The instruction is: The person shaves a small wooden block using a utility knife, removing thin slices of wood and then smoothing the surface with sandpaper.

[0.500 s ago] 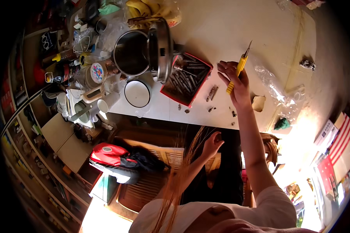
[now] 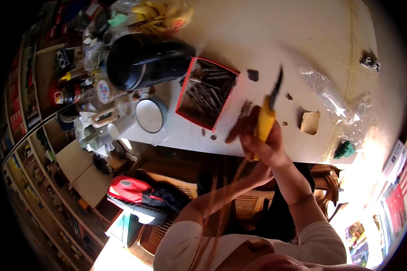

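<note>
A pale tabletop [image 2: 298,27] spans the upper frame. Lower centre: left hand [image 2: 260,174], partly hidden; its grip cannot be determined. Right of centre: right hand [image 2: 270,145], closed around 1 yellow-handled knife [image 2: 266,120], blade toward the frame top. Upper centre: red-edged box [image 2: 226,99] holding dark, slender pieces [image 2: 206,94].

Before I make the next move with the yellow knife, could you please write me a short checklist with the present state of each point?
1. Yellow knife gripped in the right hand: ok.
2. Blade pointing away from the body: ok, toward the far side of the table.
3. Left hand away from the blade: ok, it is near the right wrist.
4. Left hand free of objects: cannot tell, it is partly hidden.
5. Table around the blade free of loose bits: not ok, a dark piece and smaller fragments lie there.
</note>
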{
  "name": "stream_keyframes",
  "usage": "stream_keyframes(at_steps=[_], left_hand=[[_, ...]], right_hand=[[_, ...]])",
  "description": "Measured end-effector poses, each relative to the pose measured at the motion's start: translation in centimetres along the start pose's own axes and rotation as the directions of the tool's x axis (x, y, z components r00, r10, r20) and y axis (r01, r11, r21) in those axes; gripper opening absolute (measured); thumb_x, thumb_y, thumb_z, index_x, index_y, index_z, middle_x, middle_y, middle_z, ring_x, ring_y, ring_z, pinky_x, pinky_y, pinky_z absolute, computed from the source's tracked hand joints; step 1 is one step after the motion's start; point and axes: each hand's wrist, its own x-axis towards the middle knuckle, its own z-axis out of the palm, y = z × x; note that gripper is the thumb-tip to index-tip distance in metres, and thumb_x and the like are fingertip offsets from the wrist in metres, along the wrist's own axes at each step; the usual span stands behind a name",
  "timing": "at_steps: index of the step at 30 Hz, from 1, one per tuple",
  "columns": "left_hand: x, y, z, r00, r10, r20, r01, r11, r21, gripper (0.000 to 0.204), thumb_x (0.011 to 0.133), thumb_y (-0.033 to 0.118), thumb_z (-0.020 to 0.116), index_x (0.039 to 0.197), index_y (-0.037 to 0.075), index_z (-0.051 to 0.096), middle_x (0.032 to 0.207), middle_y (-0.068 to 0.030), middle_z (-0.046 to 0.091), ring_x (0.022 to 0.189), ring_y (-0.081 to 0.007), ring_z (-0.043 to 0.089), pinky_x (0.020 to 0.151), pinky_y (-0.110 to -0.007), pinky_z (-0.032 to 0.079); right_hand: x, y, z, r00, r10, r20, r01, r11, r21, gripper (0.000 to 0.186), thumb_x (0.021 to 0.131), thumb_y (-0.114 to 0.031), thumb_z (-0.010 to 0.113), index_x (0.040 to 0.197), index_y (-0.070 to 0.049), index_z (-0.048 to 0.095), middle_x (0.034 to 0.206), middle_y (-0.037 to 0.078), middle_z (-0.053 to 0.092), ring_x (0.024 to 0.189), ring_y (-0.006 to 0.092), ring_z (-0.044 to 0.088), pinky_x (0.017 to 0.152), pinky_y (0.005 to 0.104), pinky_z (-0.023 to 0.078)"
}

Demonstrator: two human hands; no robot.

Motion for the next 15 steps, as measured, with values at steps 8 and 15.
stream_keyframes(at_steps=[8,15], left_hand=[[3.7,2.0,-5.2,0.897,0.366,0.247,-0.435,0.830,0.348,0.051,0.078,0.013,0.079,0.122,0.003,0.056,0.079,-0.0081,0.060,0.070,-0.0248,0.061,0.062,-0.037,0.049],[2.9,1.3,-7.2,0.899,0.436,-0.042,-0.376,0.817,0.438,0.057,0.078,0.006,0.079,0.129,-0.001,0.055,0.085,-0.0075,0.063,0.073,-0.0168,0.063,0.069,-0.028,0.051]], right_hand=[[-15.1,6.8,-12.9,0.874,-0.177,-0.453,0.008,0.937,-0.350,0.043,0.090,-0.024,0.073,0.109,0.002,0.044,0.086,0.011,0.058,0.065,0.0147,0.060,0.058,0.0260,0.052],[-16.6,7.0,-12.2,0.905,-0.286,-0.316,0.043,0.800,-0.599,0.036,0.099,-0.026,0.059,0.119,0.000,0.044,0.078,0.005,0.056,0.061,0.0090,0.053,0.055,0.0222,0.043]])
